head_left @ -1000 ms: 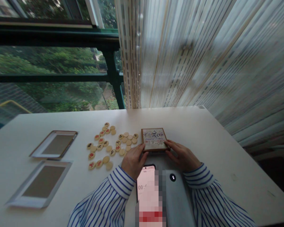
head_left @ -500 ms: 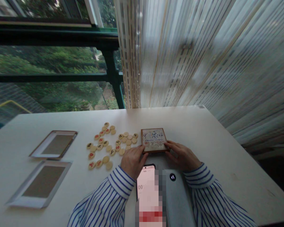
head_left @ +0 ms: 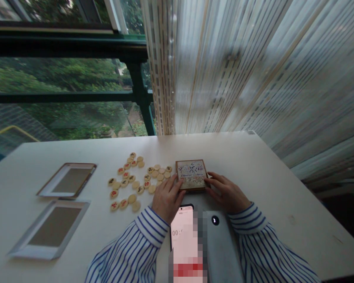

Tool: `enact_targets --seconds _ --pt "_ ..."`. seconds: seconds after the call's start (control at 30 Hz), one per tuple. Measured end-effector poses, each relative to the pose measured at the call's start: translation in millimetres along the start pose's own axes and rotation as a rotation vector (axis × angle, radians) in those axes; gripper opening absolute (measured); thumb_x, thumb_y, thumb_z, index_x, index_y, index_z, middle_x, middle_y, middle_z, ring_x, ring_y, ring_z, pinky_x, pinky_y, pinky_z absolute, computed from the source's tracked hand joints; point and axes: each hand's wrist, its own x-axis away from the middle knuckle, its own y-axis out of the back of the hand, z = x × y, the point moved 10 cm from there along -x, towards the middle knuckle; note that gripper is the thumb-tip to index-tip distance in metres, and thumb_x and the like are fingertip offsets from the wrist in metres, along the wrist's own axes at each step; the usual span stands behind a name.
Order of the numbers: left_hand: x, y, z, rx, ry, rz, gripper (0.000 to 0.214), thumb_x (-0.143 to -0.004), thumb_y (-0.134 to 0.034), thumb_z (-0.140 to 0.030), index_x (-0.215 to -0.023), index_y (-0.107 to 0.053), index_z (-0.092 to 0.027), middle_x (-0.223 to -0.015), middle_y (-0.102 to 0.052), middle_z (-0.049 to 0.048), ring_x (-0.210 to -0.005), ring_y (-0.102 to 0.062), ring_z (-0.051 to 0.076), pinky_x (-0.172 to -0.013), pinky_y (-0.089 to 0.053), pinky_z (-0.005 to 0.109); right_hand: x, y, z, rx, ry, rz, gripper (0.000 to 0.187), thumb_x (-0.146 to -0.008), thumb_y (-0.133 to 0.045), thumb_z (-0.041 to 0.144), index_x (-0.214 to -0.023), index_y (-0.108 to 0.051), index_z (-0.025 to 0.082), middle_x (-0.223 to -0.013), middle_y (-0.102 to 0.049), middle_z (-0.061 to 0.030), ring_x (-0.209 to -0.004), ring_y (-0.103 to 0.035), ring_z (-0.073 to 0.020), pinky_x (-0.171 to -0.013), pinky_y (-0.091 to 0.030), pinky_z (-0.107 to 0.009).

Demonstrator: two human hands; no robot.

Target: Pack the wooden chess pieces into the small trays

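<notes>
A small square board (head_left: 191, 173), folded, with a brown frame and printed characters on top, lies flat on the white table (head_left: 253, 165). My left hand (head_left: 166, 197) presses its fingertips against the board's near left edge. My right hand (head_left: 227, 193) grips the near right corner with curled fingers. Both wrists wear blue-striped sleeves. Several round wooden chess pieces (head_left: 135, 179) with red and black characters lie scattered just left of the board.
Two shallow box halves lie at the left: a brown-rimmed one (head_left: 67, 179) and a white one (head_left: 51, 228). A phone (head_left: 181, 230) and a grey device (head_left: 220, 243) sit near my chest. A striped curtain (head_left: 253, 67) and a window (head_left: 61, 82) stand behind.
The board has settled flat on the table from a slightly raised near edge. My left fingers have slid a little further up its left side.
</notes>
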Motion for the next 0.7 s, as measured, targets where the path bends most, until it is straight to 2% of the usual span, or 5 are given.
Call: enact_targets --seconds 0.2,0.7 --pt "-1.4 -5.3 -0.8 -0.039 -0.009 0.043 0.03 -0.083 -0.05 -0.03 -0.11 -0.058 -0.02 -0.115 -0.06 0.0081 -0.105 -0.051 0.027 -0.084 -0.044 0.045 -2.0 -1.8 0.7 0.006 -0.001 -0.005 0.026 -0.085 -0.045 0.023 -0.107 -0.058 0.016 -0.116 -0.057 -0.0127 -0.099 -0.058 -0.0212 -0.084 -0.051 -0.036" --pt "-5.4 -6.2 1.3 -0.069 0.051 0.114 0.027 -0.082 -0.052 -0.032 -0.106 -0.062 -0.025 -0.114 -0.061 0.0036 -0.105 -0.052 0.025 -0.087 -0.041 0.043 -2.2 -7.4 -4.0 -0.017 -0.048 0.038 0.028 -0.085 -0.045 0.026 -0.108 -0.058 0.016 -0.119 -0.056 -0.0115 -0.099 -0.057 -0.0205 -0.086 -0.049 -0.035"
